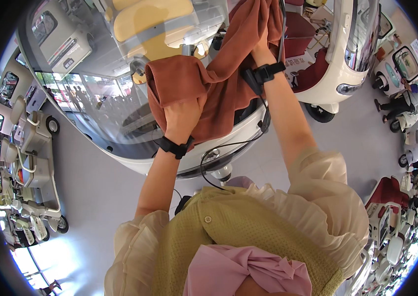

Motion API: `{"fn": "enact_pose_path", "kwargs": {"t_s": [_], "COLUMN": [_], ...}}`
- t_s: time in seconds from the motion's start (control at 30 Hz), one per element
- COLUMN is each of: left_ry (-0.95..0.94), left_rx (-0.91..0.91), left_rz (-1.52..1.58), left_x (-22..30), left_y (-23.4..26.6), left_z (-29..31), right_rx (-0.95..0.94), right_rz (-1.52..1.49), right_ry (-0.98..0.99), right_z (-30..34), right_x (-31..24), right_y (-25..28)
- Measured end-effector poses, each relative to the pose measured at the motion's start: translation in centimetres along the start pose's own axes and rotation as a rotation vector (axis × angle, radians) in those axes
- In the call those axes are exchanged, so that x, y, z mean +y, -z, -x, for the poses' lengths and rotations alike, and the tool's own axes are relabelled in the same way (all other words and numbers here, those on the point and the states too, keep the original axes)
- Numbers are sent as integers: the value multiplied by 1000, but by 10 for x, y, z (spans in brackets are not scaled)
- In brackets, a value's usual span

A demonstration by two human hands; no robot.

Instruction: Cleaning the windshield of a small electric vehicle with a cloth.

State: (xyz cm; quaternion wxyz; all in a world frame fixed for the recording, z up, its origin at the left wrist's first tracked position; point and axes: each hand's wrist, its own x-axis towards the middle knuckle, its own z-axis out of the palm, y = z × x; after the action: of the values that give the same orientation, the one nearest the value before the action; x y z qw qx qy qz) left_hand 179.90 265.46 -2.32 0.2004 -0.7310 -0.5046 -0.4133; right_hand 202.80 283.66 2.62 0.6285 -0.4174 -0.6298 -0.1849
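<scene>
A reddish-brown cloth (226, 101) is draped over the front of a small white vehicle with a large curved windshield (95, 106). My left hand (184, 116) grips its lower left part, a folded flap hiding the fingertips against the glass. Farther up and to the right, my right hand (262, 49) holds the bunched upper part, its fingers mostly covered by the fabric. Both wrists wear black bands, and a thin black cable (241, 144) hangs from the right one. Through the windshield, a yellow seat (152, 22) shows.
Another white vehicle (330, 74) with a dark red interior stands close at the right. Parked scooters and three-wheelers (36, 143) line the left side, with more at the lower right. A person (406, 98) is beside vehicles at the far right. Grey floor (90, 197) lies between.
</scene>
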Motion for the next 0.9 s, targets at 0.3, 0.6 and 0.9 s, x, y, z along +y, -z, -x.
{"fn": "enact_pose_path", "kwargs": {"t_s": [0.3,0.6,0.9], "left_ry": [2,-6,-12], "left_rx": [-33,-60,-42], "left_rz": [-17,7,-34], "left_x": [2,0,0], "left_y": [4,0,1], "left_z": [1,4,1], "right_rx": [-24,175,682], "right_rz": [-9,-144,-396], "right_ry": [-339,-728,-1136], "right_z": [148,179,90], "right_x": [-25,-89,-73], "right_y": [36,81,27]}}
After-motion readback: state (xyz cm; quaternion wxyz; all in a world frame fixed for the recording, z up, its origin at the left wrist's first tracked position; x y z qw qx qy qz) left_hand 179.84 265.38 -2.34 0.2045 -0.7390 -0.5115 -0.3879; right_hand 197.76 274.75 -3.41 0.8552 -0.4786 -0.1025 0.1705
